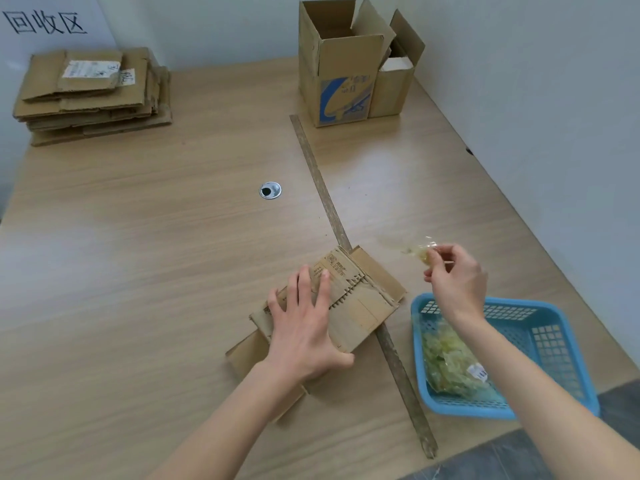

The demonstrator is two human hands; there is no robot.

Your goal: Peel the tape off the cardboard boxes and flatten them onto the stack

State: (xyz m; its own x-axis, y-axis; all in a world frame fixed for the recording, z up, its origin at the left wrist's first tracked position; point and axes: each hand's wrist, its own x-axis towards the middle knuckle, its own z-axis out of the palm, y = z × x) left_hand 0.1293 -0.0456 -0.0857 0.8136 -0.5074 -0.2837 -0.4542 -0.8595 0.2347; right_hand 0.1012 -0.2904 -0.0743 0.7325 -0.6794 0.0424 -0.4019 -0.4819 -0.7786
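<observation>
A small flattened cardboard box lies on the wooden table near its front, partly across a seam strip. My left hand presses flat on it, fingers spread. To its right, my right hand is raised above the basket and pinches a crumpled piece of clear tape between fingertips. A stack of flattened boxes sits at the far left corner. Two upright open boxes stand at the back: a larger one with blue print and a smaller one beside it.
A blue plastic basket holding crumpled tape stands at the table's right front edge. A round metal cable hole is mid-table. A dark seam strip runs diagonally across the table. Walls close the back and right.
</observation>
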